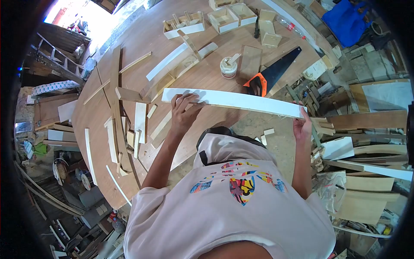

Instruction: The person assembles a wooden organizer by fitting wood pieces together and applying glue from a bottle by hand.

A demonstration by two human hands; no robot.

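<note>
A long white-faced wooden board (241, 102) spans the space in front of my body, held up between both hands. My left hand (184, 113) grips it near its left end, fingers over the white face. At the right end, my right hand (302, 125) clasps the board, with part of the fingers hidden behind it. Just beyond the board lies a handsaw (276, 71) with an orange and black handle. An open tub of pale paste (228, 67), with a spreader sticking out, stands left of the saw.
On the worktable (142, 64) lie wooden strips, a partly joined white-and-wood frame (177, 64) and small boxes (224, 19) at the far side. A blue bag (347, 21) hangs at upper right. Stacked boards (366, 116) crowd the right; clutter fills the left floor.
</note>
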